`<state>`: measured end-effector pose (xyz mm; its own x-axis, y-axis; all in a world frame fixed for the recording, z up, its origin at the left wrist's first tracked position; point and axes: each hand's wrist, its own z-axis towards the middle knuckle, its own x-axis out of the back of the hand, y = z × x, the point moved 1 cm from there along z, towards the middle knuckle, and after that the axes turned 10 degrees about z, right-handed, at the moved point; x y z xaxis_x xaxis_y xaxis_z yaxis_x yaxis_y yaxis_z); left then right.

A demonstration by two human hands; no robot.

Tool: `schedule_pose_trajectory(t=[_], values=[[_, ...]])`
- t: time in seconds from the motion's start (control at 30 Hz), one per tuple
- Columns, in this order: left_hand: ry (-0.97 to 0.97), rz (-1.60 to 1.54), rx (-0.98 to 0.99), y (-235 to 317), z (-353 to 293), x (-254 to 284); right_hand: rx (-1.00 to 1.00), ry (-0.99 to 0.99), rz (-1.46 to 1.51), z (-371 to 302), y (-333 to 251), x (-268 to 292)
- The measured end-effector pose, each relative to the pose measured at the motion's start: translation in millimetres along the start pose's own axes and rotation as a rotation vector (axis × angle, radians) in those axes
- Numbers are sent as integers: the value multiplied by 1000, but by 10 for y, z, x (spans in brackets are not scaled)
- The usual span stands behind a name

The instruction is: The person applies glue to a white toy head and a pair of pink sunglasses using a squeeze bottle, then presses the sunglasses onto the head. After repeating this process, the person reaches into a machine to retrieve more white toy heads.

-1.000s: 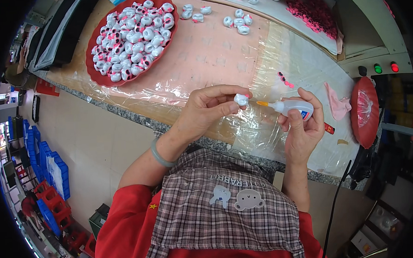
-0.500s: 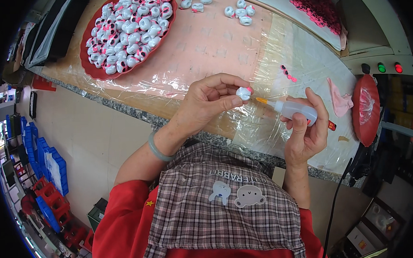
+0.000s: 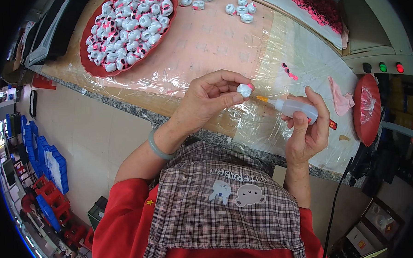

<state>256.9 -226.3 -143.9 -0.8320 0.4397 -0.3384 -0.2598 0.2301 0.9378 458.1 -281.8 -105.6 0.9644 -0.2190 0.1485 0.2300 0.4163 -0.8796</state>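
Between thumb and fingers, my left hand (image 3: 216, 94) pinches a small white figure head (image 3: 244, 90) with a bit of pink on it. My right hand (image 3: 310, 129) is wrapped round a translucent squeeze bottle (image 3: 298, 110) with an orange nozzle tip. The bottle lies nearly level, its tip pointing left at the white head, with a small gap between them. A few small pink and black pieces (image 3: 289, 72) lie in a row on the plastic-covered table, beyond my right hand.
A red scalloped tray (image 3: 103, 73) heaped with white and pink heads stands at the far left. Several loose white heads (image 3: 242, 10) sit at the back. Pink pieces (image 3: 318, 6) are piled back right. A pink cloth (image 3: 341, 97) and red dish (image 3: 367, 110) lie at the right.
Hardly anything differs: the white head in my left hand has turned slightly and shifted a little to the right. The bottle stays at about the same place.
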Motion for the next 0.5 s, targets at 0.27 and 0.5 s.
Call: schedule_pose_trajectory(t=[0.27,0.5], values=[[3,10,4,-2,2,-1,-18,-16,12,-4,-4,-3],[-3,8,20,-3,0,-6,-22,-12,27,3,14,-40]])
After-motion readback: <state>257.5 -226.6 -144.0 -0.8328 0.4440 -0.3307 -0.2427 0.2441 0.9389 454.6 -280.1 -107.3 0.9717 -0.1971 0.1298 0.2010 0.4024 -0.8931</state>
